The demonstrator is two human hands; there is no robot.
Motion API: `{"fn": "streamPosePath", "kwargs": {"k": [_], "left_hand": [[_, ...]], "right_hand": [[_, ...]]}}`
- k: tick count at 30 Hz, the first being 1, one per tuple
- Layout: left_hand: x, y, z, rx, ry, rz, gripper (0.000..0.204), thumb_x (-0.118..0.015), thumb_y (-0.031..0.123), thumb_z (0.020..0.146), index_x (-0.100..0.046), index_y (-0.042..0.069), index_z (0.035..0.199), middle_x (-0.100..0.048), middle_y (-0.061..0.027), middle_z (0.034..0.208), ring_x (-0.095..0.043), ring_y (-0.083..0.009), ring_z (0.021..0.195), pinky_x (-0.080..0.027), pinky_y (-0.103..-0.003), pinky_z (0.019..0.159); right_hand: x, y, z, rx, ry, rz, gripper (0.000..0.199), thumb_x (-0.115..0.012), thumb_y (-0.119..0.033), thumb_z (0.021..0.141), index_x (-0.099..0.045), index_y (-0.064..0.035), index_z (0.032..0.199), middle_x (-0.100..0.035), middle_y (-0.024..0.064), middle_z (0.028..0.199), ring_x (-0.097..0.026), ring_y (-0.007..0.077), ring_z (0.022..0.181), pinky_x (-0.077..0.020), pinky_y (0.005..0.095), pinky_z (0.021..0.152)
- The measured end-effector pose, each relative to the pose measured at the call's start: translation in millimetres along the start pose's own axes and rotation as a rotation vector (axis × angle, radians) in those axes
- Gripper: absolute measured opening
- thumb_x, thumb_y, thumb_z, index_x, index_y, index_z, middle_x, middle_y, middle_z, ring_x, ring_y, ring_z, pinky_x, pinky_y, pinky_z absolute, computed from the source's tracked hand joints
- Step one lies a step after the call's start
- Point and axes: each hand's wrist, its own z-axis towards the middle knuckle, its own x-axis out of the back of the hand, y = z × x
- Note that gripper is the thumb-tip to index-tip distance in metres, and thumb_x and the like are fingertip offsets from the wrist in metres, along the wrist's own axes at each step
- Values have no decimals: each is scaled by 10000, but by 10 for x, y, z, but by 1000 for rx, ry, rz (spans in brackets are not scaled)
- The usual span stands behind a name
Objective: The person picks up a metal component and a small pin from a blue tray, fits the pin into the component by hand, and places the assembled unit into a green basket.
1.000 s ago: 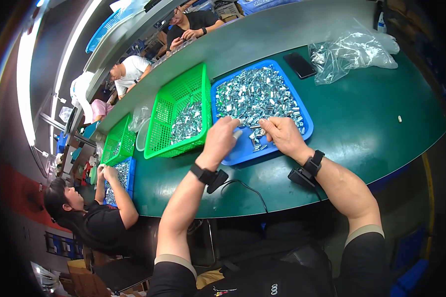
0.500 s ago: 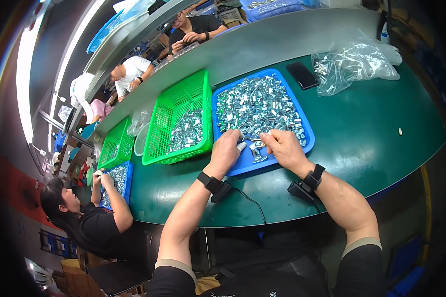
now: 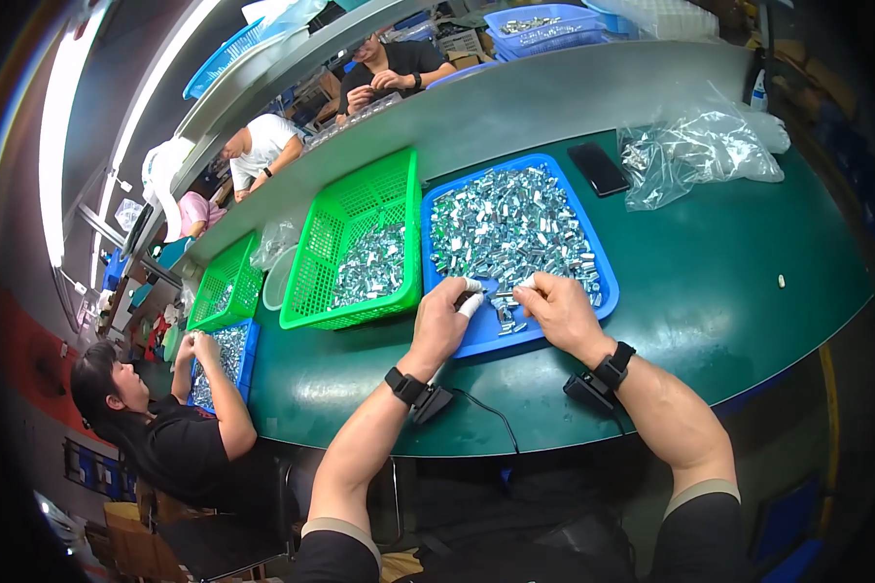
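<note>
A blue tray point(image 3: 608, 282) lies in front of me, heaped with small shiny metal pieces point(image 3: 506, 219). Over its near left part is my left hand point(image 3: 442, 321), white covers on the thumb and a fingertip, the fingers curled in. Whatever those fingers hold is hidden. Across a small gap, my right hand point(image 3: 566, 316) pinches thumb against forefinger above the tray's near right part. A white cover shows at its fingertips too; what they grip is too small to make out. Several loose metal pieces lie on the tray's bare blue bottom between the hands.
Left of the tray stands a green basket point(image 3: 301, 301) part full of similar pieces. A black phone point(image 3: 598, 168) and a clear plastic bag point(image 3: 700, 155) lie at the back right. At far left, a co-worker point(image 3: 156, 418) handles pieces by another blue tray point(image 3: 248, 364). A grey partition point(image 3: 574, 92) runs behind.
The view has tilted slightly, so the table sits lower in the picture. My left fingers have drawn back a little from the pile; my right hand stays pinched over the tray.
</note>
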Motion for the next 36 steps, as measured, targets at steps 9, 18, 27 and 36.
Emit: {"fn": "streamPosePath", "kwargs": {"k": [9, 18, 27, 36], "left_hand": [[-55, 91, -211, -15, 20, -311, 170, -756, 48, 933, -709, -7, 1087, -741, -76, 991, -700, -143, 903, -565, -306, 815], [-89, 75, -306, -66, 89, -283, 170, -753, 55, 926, -700, 9, 1081, -729, -138, 1004, -721, -242, 895, -566, -342, 797], [-70, 66, -244, -113, 94, -361, 166, -745, 63, 891, -652, 13, 1019, -679, -176, 933, -674, -377, 892, -535, -432, 778], [117, 140, -391, -198, 168, -254, 152, -756, 60, 895, -682, 28, 1024, -705, -151, 960, -699, -325, 902, -555, -392, 794]], "right_hand": [[-6, 9, 55, 46, -84, -62, 243, -676, -210, 985, -712, 8, 884, -687, 71, 697, -603, 111, 634, -456, 303, 587], [-33, -45, -33, 175, -60, -163, 209, -690, -171, 965, -705, -3, 841, -660, 96, 648, -598, 175, 577, -448, 351, 558], [20, 2, 89, -9, -149, -249, 320, -669, -215, 1014, -685, 7, 784, -640, 40, 630, -535, 85, 556, -410, 289, 527], [-52, 61, -29, 20, -99, -22, 320, -659, -248, 1027, -703, -4, 825, -642, 23, 650, -566, 83, 583, -424, 283, 533]]}}
